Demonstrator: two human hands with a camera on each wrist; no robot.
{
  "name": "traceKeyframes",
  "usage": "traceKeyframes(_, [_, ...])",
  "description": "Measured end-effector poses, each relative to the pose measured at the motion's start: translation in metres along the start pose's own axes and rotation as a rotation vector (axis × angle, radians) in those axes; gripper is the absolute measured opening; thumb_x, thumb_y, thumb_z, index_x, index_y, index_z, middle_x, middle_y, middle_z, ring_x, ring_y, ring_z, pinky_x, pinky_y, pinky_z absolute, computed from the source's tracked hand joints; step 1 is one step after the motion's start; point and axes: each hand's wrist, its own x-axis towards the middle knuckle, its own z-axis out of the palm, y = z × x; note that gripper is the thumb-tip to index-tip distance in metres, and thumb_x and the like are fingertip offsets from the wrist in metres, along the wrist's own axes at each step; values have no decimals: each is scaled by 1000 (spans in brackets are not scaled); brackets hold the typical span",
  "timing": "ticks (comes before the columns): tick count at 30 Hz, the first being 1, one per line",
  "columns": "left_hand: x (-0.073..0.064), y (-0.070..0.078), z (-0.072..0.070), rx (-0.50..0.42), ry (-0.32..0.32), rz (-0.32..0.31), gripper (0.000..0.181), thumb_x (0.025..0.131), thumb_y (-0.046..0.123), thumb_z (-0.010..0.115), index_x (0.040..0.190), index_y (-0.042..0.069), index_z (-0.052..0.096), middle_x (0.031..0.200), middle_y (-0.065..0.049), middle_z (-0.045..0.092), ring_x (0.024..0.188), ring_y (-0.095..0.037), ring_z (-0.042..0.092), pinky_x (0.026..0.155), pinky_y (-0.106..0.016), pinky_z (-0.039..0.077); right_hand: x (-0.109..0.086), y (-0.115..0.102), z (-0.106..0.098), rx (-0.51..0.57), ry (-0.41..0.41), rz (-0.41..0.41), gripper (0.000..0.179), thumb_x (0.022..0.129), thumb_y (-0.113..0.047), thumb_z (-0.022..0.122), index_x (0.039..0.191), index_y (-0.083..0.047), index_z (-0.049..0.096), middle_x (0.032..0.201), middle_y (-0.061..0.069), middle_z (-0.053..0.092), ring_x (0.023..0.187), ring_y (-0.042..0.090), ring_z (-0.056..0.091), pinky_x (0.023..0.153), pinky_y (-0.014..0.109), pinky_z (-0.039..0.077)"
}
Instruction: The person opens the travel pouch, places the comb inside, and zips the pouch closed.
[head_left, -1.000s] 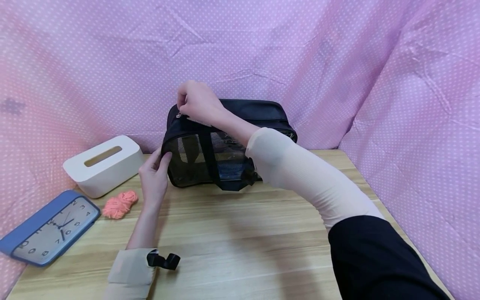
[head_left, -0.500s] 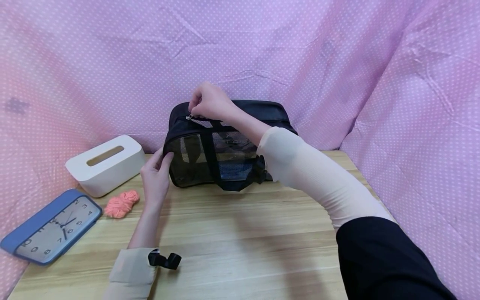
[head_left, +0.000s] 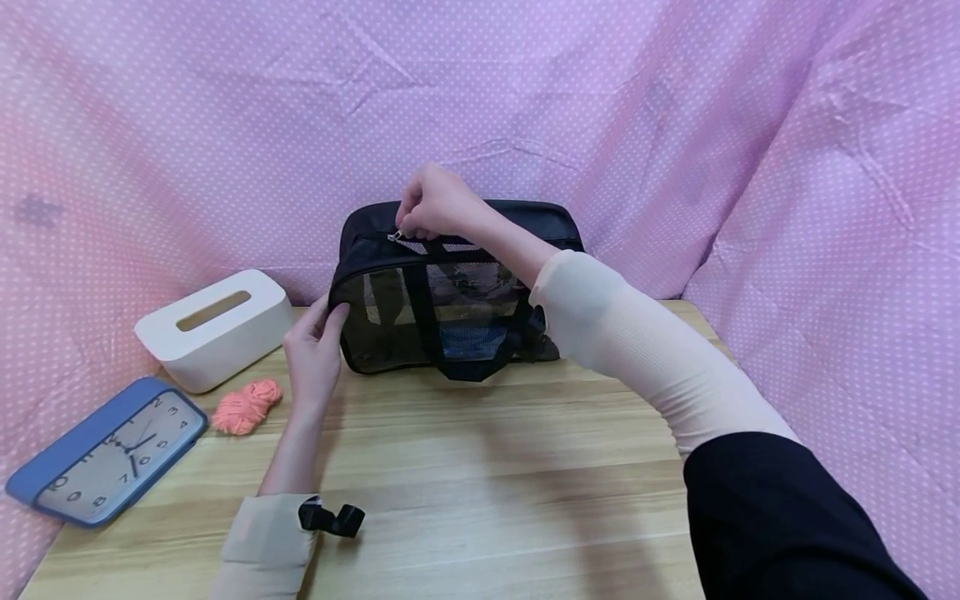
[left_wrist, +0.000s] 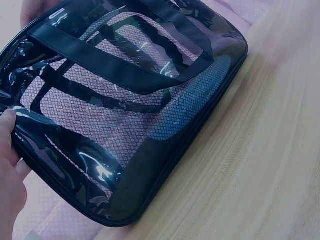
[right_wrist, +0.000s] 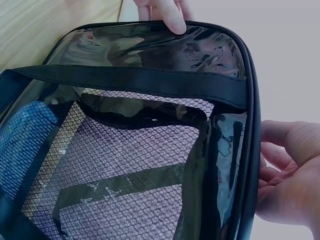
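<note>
A black bag (head_left: 375,321) with a see-through front and dark strap handles (head_left: 457,371) stands at the back of the table. My right hand (head_left: 442,202) is over its top, thumb and forefinger pinching a metal zipper pull (head_left: 395,237). To the right of the pull, a gap with pale mesh shows along the zipper. My left hand (head_left: 311,354) grips the bag's left edge, thumb on the front panel and fingers behind. Through the front, a blue mesh-like patch (left_wrist: 195,100) shows low inside the bag. The right wrist view has my right fingers partly hidden behind the bag's top edge.
A white tissue box (head_left: 213,329) stands left of the bag. In front of it lie a coral yarn bundle (head_left: 246,407) and a blue-framed clock (head_left: 108,454). Pink dotted cloth (head_left: 480,100) hangs close behind the wooden table (head_left: 480,483) and along its sides.
My right hand has slid right along the bag's top with the zipper pull, away from the left end. My left hand keeps its grip on the left edge.
</note>
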Motion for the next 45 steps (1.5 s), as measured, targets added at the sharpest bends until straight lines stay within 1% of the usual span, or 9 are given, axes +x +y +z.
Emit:
traceKeyframes(7, [0, 0, 0, 13, -1, -5, 25, 99, 12, 68, 122, 6, 76, 104, 30, 71, 95, 5, 67, 86, -10, 52, -2, 8, -8, -21, -7, -1, 11, 96, -8, 68, 99, -4, 78, 90, 5, 74, 78, 12, 70, 73, 22, 61])
traceKeyframes(13, [0, 0, -1, 1, 3, -3, 25, 99, 12, 68, 122, 6, 76, 105, 29, 72, 98, 3, 69, 88, -11, 53, -5, 13, -14, 13, -13, 3, 9, 95, -8, 71, 98, -3, 78, 87, 4, 74, 78, 12, 69, 74, 23, 61])
traceKeyframes(17, [0, 0, -1, 15, 3, -6, 25, 99, 13, 68, 122, 7, 76, 104, 29, 71, 95, 4, 68, 87, -10, 52, -7, 14, -17, 24, -20, -13, 9, 94, -6, 71, 98, -2, 77, 93, 8, 75, 78, 12, 70, 74, 24, 62])
traceKeyframes(22, [1, -1, 0, 4, -7, -4, 25, 99, 14, 69, 122, 7, 76, 105, 28, 71, 98, 3, 68, 88, -11, 53, -8, 18, -24, 21, -9, -12, 10, 95, -6, 70, 101, -1, 77, 100, 11, 75, 80, 13, 70, 75, 24, 61])
traceKeyframes(28, [2, -1, 1, 7, -7, 0, 26, 100, 15, 69, 123, 8, 76, 107, 27, 71, 98, 2, 68, 88, -11, 53, -10, 27, -33, 54, 18, 9, 11, 94, -4, 71, 102, 1, 76, 90, 6, 73, 77, 12, 69, 74, 24, 60])
traceKeyframes(34, [2, 2, 0, 3, -5, -1, 26, 99, 13, 68, 123, 7, 76, 107, 27, 71, 99, 2, 68, 89, -11, 53, -11, 37, -38, 114, 35, 51, 21, 91, 0, 73, 111, 3, 74, 81, -2, 69, 71, 9, 66, 69, 20, 59])
traceKeyframes(37, [2, 2, 0, 2, -4, -1, 25, 99, 11, 68, 123, 6, 75, 108, 26, 71, 100, 4, 68, 90, -11, 53, -13, 43, -42, 137, 35, 70, 23, 90, 0, 74, 112, 4, 74, 78, -5, 68, 69, 9, 65, 68, 20, 59])
traceKeyframes(40, [2, 0, 0, 0, -4, -2, 26, 100, 10, 67, 124, 6, 75, 108, 25, 71, 100, 5, 68, 90, -11, 53, -16, 48, -46, 145, 34, 87, 24, 90, 0, 74, 114, 4, 73, 77, -6, 68, 68, 8, 65, 67, 20, 58])
traceKeyframes(45, [2, 1, 1, 1, -1, -4, 25, 99, 10, 68, 122, 5, 76, 106, 26, 71, 99, 4, 69, 88, -11, 53, -22, 58, -56, 141, 33, 83, 26, 90, -2, 74, 115, 4, 73, 74, -7, 69, 68, 8, 65, 67, 20, 59])
